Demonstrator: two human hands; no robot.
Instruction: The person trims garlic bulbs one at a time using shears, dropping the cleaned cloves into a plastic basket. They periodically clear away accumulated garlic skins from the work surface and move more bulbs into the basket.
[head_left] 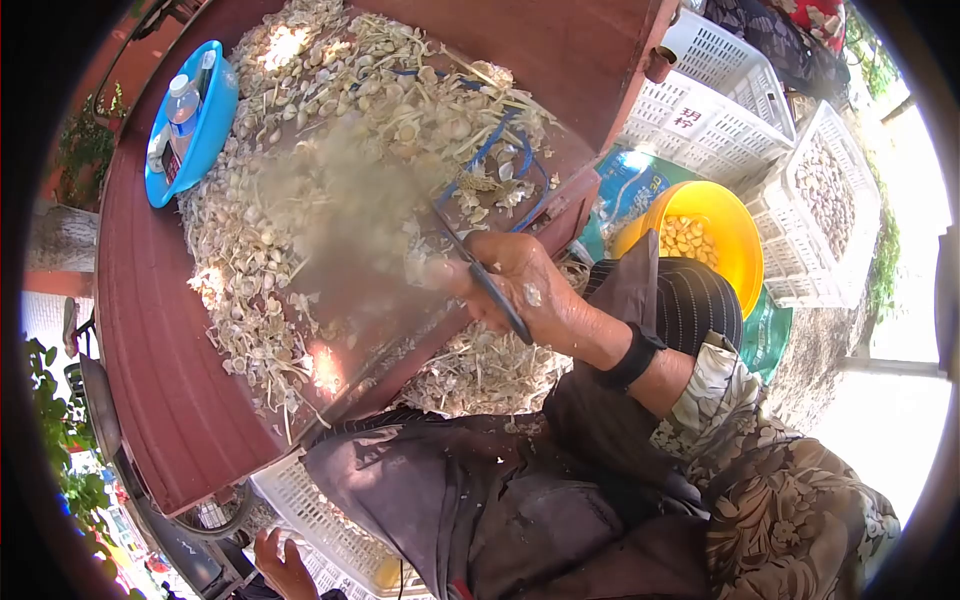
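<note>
My right hand (515, 280) is closed round a knife with a dark handle (505, 308), above the front edge of a reddish-brown table (150, 370). The thin blade (452, 232) points up and to the left, towards a pile of garlic (250, 235) with loose cloves, dry skins and stalks. A pale piece of skin sticks to the back of this hand. A large hazy smear covers the middle of the pile and blurs my fingertips. At the lower left, my left hand (285, 567) has its fingers apart beside a white crate (290, 487), with nothing visible in it.
A yellow bucket (740, 235) with peeled cloves stands by my knee. White plastic crates (690, 115) stand at the right, one holding garlic (825, 195). A blue basin (225, 100) with a bottle (183, 105) sits on the table. Blue cord (490, 145) lies near the pile.
</note>
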